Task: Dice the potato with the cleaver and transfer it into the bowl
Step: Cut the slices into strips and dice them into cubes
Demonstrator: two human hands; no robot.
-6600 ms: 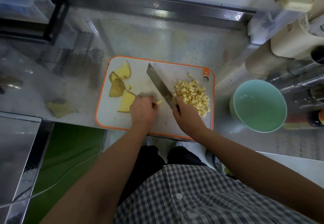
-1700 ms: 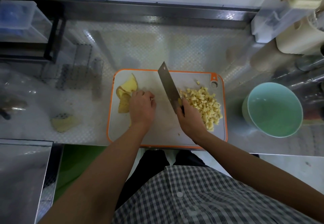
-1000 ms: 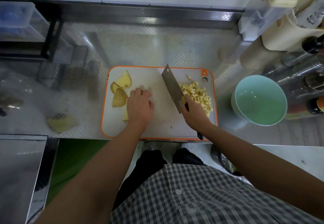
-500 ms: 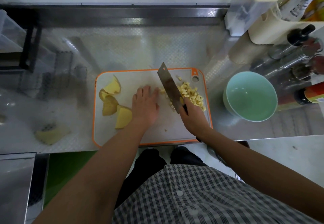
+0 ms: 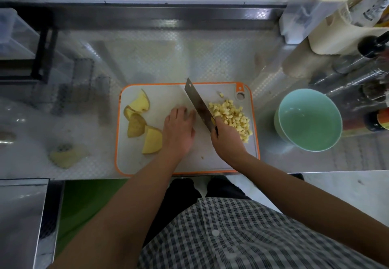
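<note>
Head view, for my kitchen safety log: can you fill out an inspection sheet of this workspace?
Surface: steel counter with an orange-rimmed cutting board at its front edge.
Job's things: diced potato piled on the board's right; uncut potato pieces on its left; cleaver between them; green bowl right of the board, no potato in it.
Clutter: potato scrap on the counter, left of the board.
Hands: left hand flat on the board beside the blade; right hand grips the cleaver handle.
Cables: nothing seen.
Surroundings: bottles and containers at right; black rack at left.
</note>
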